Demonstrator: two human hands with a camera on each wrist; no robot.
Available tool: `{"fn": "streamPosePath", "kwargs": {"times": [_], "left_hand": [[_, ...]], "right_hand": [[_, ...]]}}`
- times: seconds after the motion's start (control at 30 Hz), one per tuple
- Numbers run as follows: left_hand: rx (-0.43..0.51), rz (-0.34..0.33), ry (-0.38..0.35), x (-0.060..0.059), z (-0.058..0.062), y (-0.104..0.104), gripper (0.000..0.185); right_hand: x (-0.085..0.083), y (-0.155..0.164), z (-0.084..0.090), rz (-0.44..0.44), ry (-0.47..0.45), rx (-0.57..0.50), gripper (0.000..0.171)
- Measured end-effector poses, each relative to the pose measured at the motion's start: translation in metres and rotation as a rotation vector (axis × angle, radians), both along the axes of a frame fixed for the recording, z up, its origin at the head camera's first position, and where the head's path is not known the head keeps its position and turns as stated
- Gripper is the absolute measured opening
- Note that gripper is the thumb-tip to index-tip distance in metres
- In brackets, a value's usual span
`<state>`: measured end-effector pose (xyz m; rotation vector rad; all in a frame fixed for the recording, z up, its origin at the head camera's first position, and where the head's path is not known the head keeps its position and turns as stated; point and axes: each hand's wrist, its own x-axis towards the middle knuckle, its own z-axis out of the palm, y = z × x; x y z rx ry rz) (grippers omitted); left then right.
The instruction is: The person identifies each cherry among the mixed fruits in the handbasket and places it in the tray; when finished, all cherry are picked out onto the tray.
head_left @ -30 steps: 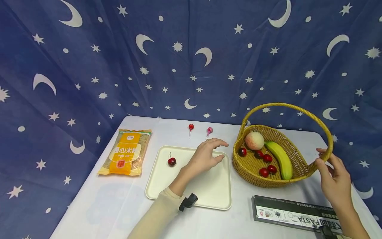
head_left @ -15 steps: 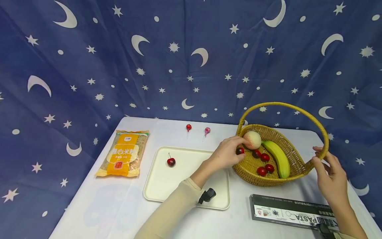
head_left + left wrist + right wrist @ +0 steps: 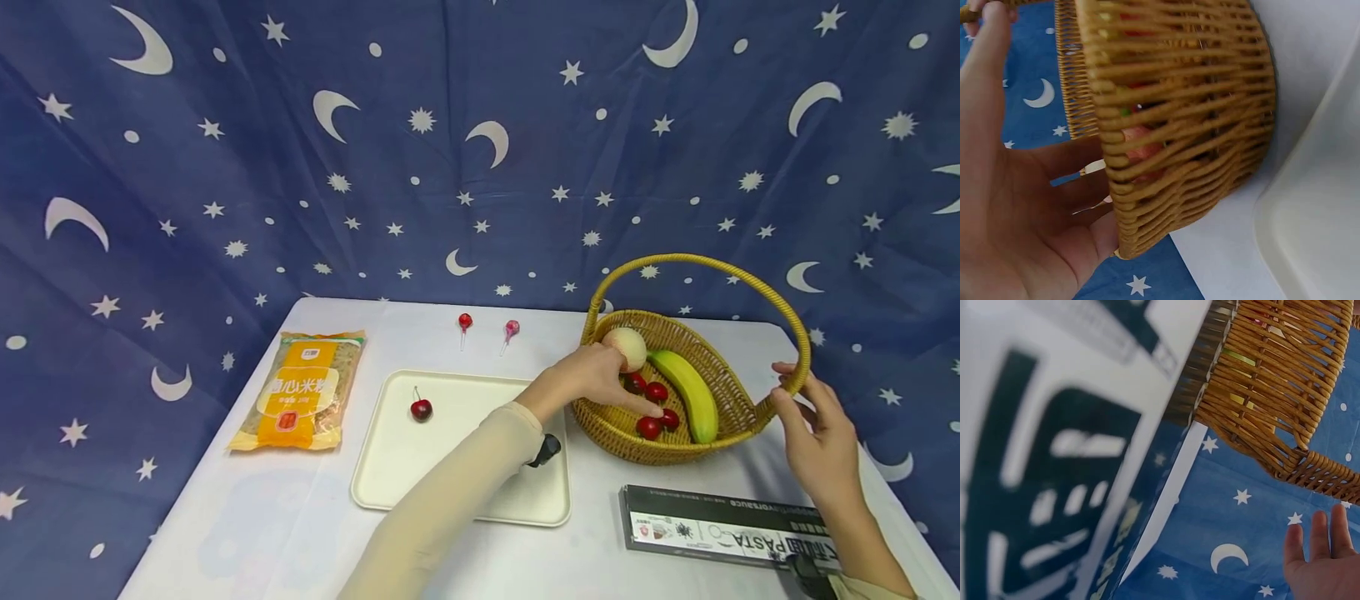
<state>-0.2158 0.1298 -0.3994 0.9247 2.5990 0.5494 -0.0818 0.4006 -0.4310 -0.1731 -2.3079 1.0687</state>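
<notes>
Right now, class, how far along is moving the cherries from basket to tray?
Done: one cherry lies on the tray. In hand: the left hand reaches into the basket; the right hand is at its handle. Left: about four cherries remain inside.

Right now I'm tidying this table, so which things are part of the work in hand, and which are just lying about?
In hand: left hand, right hand, basket, its cherries, tray, tray cherry.

Lying about: peach, banana, noodle packet, two lollipops, pasta box.
</notes>
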Motion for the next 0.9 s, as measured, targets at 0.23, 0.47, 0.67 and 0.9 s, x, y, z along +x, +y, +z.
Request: {"fn": "streamPosePath", "kwargs": {"times": [0.23, 0.47, 0.67, 0.9], "left_hand": [[-0.176, 0.042, -0.176, -0.004, 0.01, 0.013, 0.125], [-0.228, 0.033, -0.166, -0.002, 0.004, 0.02, 0.113], [-0.223, -0.043, -0.092, -0.001, -0.003, 0.017, 0.094], [-0.067, -0.14, 0.17, -0.001, -0.008, 0.012, 0.022]], "right_hand": [[-0.001, 0.0, -0.001, 0.015, -0.006, 0.005, 0.04], [-0.001, 0.003, -0.001, 0.011, -0.01, 0.013, 0.04], [0.001, 0.001, -0.001, 0.003, -0.004, 0.013, 0.04], [0.001, 0.0, -0.001, 0.005, 0.004, 0.007, 0.04]]}}
